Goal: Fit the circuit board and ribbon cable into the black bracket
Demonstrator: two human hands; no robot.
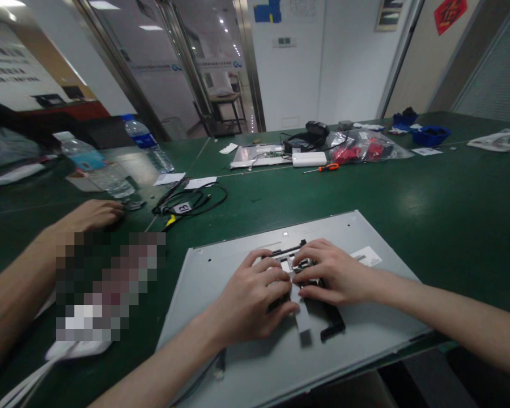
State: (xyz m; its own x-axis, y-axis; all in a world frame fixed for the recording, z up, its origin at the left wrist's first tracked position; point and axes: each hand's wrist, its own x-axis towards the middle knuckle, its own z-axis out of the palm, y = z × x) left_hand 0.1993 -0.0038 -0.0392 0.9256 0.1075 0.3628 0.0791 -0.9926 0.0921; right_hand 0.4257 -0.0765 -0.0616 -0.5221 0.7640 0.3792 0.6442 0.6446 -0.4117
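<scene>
A large grey metal panel lies flat on the green table before me, its near edge overhanging the table's edge. On its middle sits a black plastic frame with small electronic parts inside. My left hand holds the frame's left side, fingers bent over it and thumb pointing inward. From the right, my right hand grips the upper part with curled fingers. Between the two hands, a pale flat strip runs down toward me. My fingers hide much of the frame's inside. A white label is stuck on the panel's right.
Another person's hand rests on the table at left, near two plastic bottles and coiled black cables. A pixelated item with white cords lies nearer. Further back are an orange-handled screwdriver, a white box and a plastic bag.
</scene>
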